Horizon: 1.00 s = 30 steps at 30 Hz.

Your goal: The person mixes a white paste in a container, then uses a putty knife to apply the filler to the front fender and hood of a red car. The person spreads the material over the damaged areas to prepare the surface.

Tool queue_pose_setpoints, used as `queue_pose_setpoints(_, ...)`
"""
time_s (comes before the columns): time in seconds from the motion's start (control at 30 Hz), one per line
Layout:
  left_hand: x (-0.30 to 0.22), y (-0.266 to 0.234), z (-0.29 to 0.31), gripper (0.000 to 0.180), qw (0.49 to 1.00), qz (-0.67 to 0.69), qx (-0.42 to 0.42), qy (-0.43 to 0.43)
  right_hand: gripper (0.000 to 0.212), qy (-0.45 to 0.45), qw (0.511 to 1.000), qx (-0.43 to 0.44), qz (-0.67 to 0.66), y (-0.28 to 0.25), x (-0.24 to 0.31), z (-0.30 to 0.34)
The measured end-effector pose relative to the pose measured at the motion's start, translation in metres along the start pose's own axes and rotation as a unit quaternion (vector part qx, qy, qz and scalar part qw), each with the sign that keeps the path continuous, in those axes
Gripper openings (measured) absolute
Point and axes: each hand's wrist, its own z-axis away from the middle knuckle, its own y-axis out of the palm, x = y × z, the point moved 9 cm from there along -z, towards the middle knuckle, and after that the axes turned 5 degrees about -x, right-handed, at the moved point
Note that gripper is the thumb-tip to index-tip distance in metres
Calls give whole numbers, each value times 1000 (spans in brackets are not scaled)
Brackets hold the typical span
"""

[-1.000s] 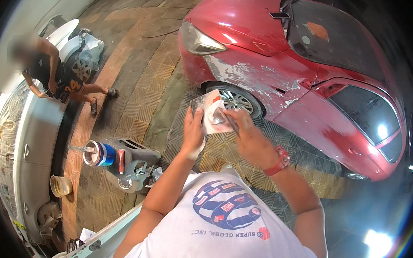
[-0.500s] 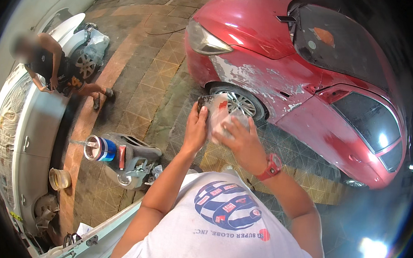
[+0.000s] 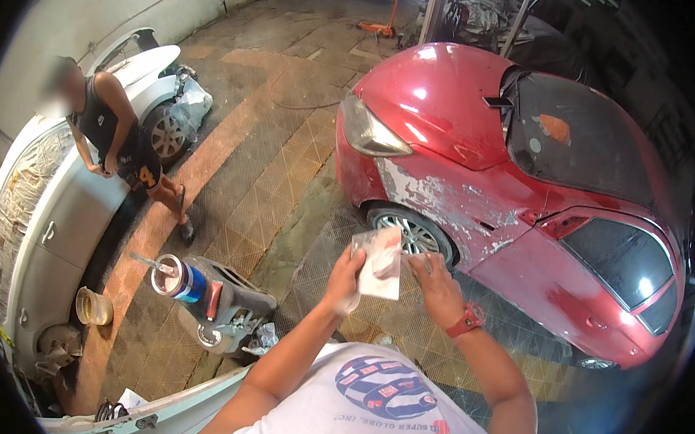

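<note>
A red wristwatch is worn with a white T-shirt, its blue print apparently striped.

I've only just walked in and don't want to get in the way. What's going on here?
The left hand holds a white board with a pinkish smear. The right hand is at the board's right edge; whether it holds anything is unclear. Beyond stands a red car with a patchy grey-white area on its front fender. To the left are an open can and a red tube; farther left, a co-worker stands beside a white car.
</note>
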Motion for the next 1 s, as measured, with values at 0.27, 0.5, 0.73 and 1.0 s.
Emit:
queue_pose_setpoints(0.27,-42,-35,-7,44,991,1,-117,63,57,87,776,-75,-620,6,46,-20)
queue_pose_setpoints(0.5,-97,-60,7,50,979,-55,-148,126,51,187,846,77,-493,53,67,-2)
queue_pose_setpoints(0.73,-60,-55,25,44,972,64,78,-214,64,180,598,-50,-779,21,28,-36)
queue_pose_setpoints(1.0,-84,-56,11,59,991,-18,56,-123,64,172,843,-45,-508,-13,31,-53)
